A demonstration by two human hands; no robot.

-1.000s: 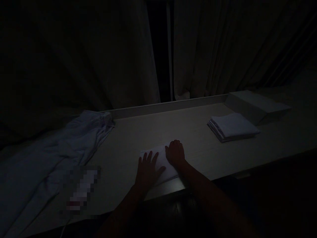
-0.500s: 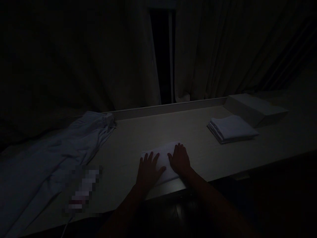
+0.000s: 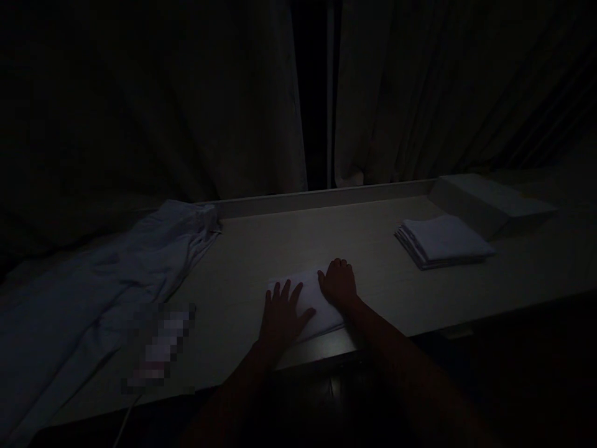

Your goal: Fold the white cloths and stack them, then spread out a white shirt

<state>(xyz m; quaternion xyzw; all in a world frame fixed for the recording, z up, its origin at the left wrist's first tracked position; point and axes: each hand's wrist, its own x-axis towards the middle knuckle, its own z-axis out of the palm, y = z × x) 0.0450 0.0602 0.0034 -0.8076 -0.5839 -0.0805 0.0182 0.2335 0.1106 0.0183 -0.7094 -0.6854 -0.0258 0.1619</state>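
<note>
A small folded white cloth (image 3: 318,317) lies near the front edge of the table. My left hand (image 3: 283,314) rests flat on its left part, fingers spread. On its far right corner sits my right hand (image 3: 339,283), its fingers curled in at the cloth's edge and the thumb toward the left. The right fingertips are hard to make out in the dim light. A stack of folded white cloths (image 3: 445,239) stands to the right of my hands.
Loose, crumpled white cloths (image 3: 125,267) cover the table's left side. A blurred-out device with a cable (image 3: 163,342) lies in front of them. A pale box (image 3: 497,202) stands behind the stack. Dark curtains (image 3: 224,99) hang behind the table's raised back edge (image 3: 321,198).
My right hand's fingers have gone from stretched out to curled at the cloth's far right edge. My left hand stays flat on the cloth. The view has shifted slightly.
</note>
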